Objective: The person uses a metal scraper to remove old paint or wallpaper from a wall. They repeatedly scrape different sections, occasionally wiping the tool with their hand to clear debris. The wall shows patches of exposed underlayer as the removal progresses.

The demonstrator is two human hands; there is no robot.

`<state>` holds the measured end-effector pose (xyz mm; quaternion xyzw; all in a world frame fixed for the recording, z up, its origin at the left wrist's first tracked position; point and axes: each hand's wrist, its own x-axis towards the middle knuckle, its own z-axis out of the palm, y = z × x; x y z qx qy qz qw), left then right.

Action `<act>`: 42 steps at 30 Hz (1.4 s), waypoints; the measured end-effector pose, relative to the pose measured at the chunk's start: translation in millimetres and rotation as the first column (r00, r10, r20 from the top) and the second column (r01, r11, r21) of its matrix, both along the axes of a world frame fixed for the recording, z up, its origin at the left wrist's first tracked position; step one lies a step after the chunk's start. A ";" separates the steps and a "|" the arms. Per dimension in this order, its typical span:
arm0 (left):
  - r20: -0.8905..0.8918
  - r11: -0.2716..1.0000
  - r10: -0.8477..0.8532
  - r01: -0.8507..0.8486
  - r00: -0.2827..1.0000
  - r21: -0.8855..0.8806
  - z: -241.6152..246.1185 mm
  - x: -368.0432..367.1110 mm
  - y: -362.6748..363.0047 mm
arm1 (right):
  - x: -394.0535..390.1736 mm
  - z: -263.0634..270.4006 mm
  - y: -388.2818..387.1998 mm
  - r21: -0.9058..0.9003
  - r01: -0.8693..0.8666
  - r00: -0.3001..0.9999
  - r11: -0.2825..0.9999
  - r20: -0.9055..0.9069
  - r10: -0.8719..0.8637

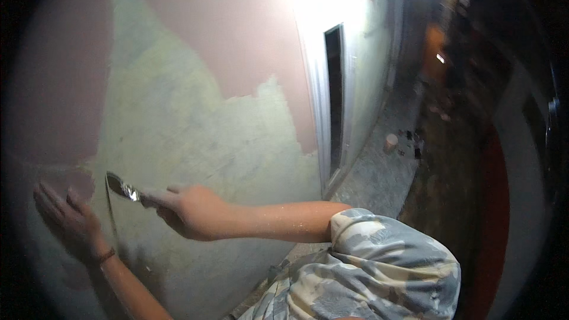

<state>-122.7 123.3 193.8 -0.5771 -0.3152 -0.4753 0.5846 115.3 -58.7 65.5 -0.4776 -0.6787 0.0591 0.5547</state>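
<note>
A paintbrush (119, 185) with dark bristles and a shiny metal ferrule is gripped in my right hand (189, 211). Its tip points left, at or very near the pale green part of the wall (173, 138); contact is not clear. My fingers hide most of the handle. To the left, my left hand (73, 218) holds nothing and appears to rest against the wall, fingers apart, just below a small pink patch (82, 183). Pink paint (186, 4) covers the upper wall, with an uneven edge against the green.
A white-framed opening (334, 98) with a dark interior stands right of the painted wall, under a very bright light. Farther right, a small cylindrical container (391, 142) and dark scraps lie on the grey floor (378, 169). The far right is dim and blurred.
</note>
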 end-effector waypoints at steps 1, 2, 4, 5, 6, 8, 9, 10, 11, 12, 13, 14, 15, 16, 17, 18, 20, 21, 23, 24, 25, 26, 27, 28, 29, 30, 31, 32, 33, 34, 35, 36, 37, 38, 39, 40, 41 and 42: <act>-0.057 0.995 -0.077 0.080 0.995 0.057 4.2 0.2 3.4 | 5.9 -22.3 -8.9 0.105 -0.020 0.997 0.994 -0.071 0.028; -0.045 0.998 -0.021 0.024 0.999 0.066 2.1 -3.2 3.0 | 13.9 -47.2 -19.9 -0.063 -0.027 0.993 0.998 -0.116 0.020; -0.032 0.996 -0.016 0.018 0.999 0.083 -1.1 -4.5 8.0 | 31.4 -98.3 -49.2 -0.176 -0.021 0.979 0.984 -0.204 -0.015; -0.010 0.999 0.018 -0.017 1.000 0.032 -6.3 -3.4 10.8 | 39.5 -122.1 -66.2 -0.276 0.012 0.970 0.961 -0.229 -0.077; -0.028 0.999 0.014 -0.013 1.000 0.044 -12.3 -1.5 11.0 | 46.7 -145.0 -86.0 -0.318 0.053 0.949 0.947 -0.278 -0.147; -0.015 0.992 0.118 -0.118 0.993 -0.035 -30.2 7.2 11.4 | 61.6 -180.3 -116.5 -0.521 0.116 0.900 0.845 -0.304 -0.311; -0.061 0.994 0.107 -0.108 0.992 -0.011 -41.1 13.1 9.6 | 67.7 -193.7 -131.8 -0.606 0.149 0.877 0.782 -0.284 -0.388; -0.084 0.993 0.111 -0.115 0.990 -0.041 -52.9 17.5 5.6 | 71.5 -204.6 -145.6 -0.648 0.175 0.847 0.741 -0.284 -0.449; -0.093 0.981 0.142 -0.153 0.985 -0.118 -64.5 23.0 1.5 | 75.1 -212.7 -156.9 -0.683 0.201 0.823 0.702 -0.271 -0.499; -0.113 0.987 0.072 -0.087 0.991 -0.137 -75.7 28.8 -2.4 | 78.9 -218.6 -165.4 -0.704 0.202 0.808 0.681 -0.273 -0.522; -0.153 0.991 0.041 -0.059 0.987 -0.117 -85.1 32.4 -7.5 | 80.5 -222.2 -172.4 -0.720 0.201 0.800 0.664 -0.271 -0.536; -0.173 0.988 0.023 -0.049 0.985 -0.145 -95.2 35.8 -12.3 | 81.8 -224.6 -176.4 -0.746 0.202 0.785 0.634 -0.263 -0.560; -0.186 0.984 -0.017 -0.016 0.982 -0.177 -102.8 37.6 -17.4 | 82.0 -225.6 -179.1 -0.726 0.223 0.793 0.651 -0.253 -0.554; -0.216 0.989 -0.045 0.013 0.975 -0.149 -111.4 38.9 -22.3 | 82.1 -225.9 -179.4 -0.716 0.243 0.796 0.654 -0.238 -0.556; -0.193 0.966 -0.033 -0.018 0.981 -0.259 -116.6 36.3 -27.3 | 80.8 -225.2 -178.9 -0.705 0.263 0.801 0.658 -0.221 -0.557; -0.196 0.944 -0.056 -0.012 0.979 -0.329 -122.3 31.3 -32.5 | 79.6 -224.2 -177.2 -0.693 0.235 0.806 0.682 -0.253 -0.535; -0.232 0.917 -0.078 -0.021 0.970 -0.398 -133.2 16.6 -40.1 | 75.7 -220.9 -173.0 -0.690 0.236 0.824 0.684 -0.230 -0.517; -0.204 0.906 -0.163 0.065 0.965 -0.419 -136.1 11.8 -36.2 | 73.3 -218.9 -171.1 -0.681 0.233 0.838 0.694 -0.221 -0.499; -0.148 0.864 -0.313 0.217 0.938 -0.454 -140.6 -6.8 -25.8 | 68.4 -214.5 -168.7 -0.711 0.217 0.851 0.669 -0.198 -0.487; 0.085 0.791 -0.167 0.185 0.982 -0.583 -152.5 -16.2 -23.8 | 66.2 -212.4 -168.1 -0.716 0.205 0.857 0.667 -0.198 -0.475; 0.223 0.706 -0.251 0.336 0.942 -0.624 -153.8 -24.5 -12.9 | 63.6 -210.3 -168.1 -0.718 0.199 0.860 0.667 -0.198 -0.470; 0.360 0.604 -0.315 0.478 0.878 -0.638 -157.1 -31.5 -2.4 | 61.3 -208.3 -168.1 -0.726 0.180 0.866 0.664 -0.203 -0.456; 0.491 0.488 -0.361 0.609 0.793 -0.625 -159.6 -38.3 6.2 | 58.7 -206.2 -168.5 -0.729 0.168 0.868 0.664 -0.209 -0.450; 0.518 0.504 -0.403 0.656 0.754 -0.562 -165.3 -43.5 10.7 | 56.3 -204.3 -168.4 -0.742 0.163 0.867 0.650 -0.207 -0.453; 0.542 0.516 -0.445 0.699 0.713 -0.496 -170.5 -46.2 12.3 | 53.6 -202.4 -168.6 -0.744 0.152 0.864 0.651 -0.219 -0.452; 0.560 0.525 -0.486 0.736 0.671 -0.427 -175.3 -46.3 10.9 | 50.4 -200.6 -168.1 -0.756 0.137 0.861 0.640 -0.229 -0.455; 0.576 0.454 -0.480 0.749 0.661 -0.482 -179.6 -43.2 5.5 | 47.1 -198.7 -167.7 -0.766 0.120 0.860 0.631 -0.237 -0.451; 0.593 0.379 -0.472 0.757 0.652 -0.532 -182.0 -34.8 -1.7 | 43.3 -196.8 -166.9 -0.764 0.124 0.865 0.633 -0.229 -0.446; 0.609 0.301 -0.459 0.758 0.647 -0.579 -182.6 -22.9 -12.2 | 39.7 -195.0 -166.0 -0.759 0.130 0.866 0.638 -0.226 -0.446; 0.642 0.116 -0.499 0.779 0.582 -0.617 -182.0 -10.7 -28.3 | 35.4 -193.1 -165.3 -0.761 0.128 0.871 0.637 -0.221 -0.439; 0.681 -0.073 -0.522 0.769 0.514 -0.636 -177.6 4.2 -45.3 | 31.9 -191.1 -164.4 -0.771 0.114 0.875 0.627 -0.221 -0.431; 0.747 -0.286 -0.549 0.755 0.375 -0.590 -165.1 19.3 -60.6 | 27.7 -189.3 -164.1 -0.768 0.111 0.873 0.631 -0.228 -0.431; 0.809 -0.486 -0.542 0.700 0.229 -0.523 -146.3 33.8 -75.3 | 24.5 -187.3 -163.8 -0.772 0.101 0.870 0.627 -0.237 -0.432; 0.852 -0.691 -0.523 0.579 0.013 -0.433 -125.6 48.6 -91.2 | 21.3 -185.4 -163.9 -0.771 0.091 0.866 0.631 -0.252 -0.433; 0.869 -0.802 -0.477 0.471 -0.133 -0.368 -104.6 62.3 -108.6 | 18.5 -183.8 -164.5 -0.786 0.091 0.865 0.612 -0.242 -0.439; 0.844 -0.880 -0.436 0.346 -0.313 -0.326 -82.2 71.7 -127.2 | 16.2 -182.3 -164.8 -0.794 0.086 0.865 0.602 -0.240 -0.440; 0.855 -0.949 -0.313 0.094 -0.413 -0.302 -61.1 78.4 -147.4 | 13.5 -181.3 -166.3 -0.801 0.091 0.864 0.591 -0.232 -0.447; 0.860 -0.948 -0.203 -0.124 -0.469 -0.292 -37.2 84.0 -162.7 | 12.2 -180.4 -166.7 -0.801 0.105 0.876 0.590 -0.206 -0.436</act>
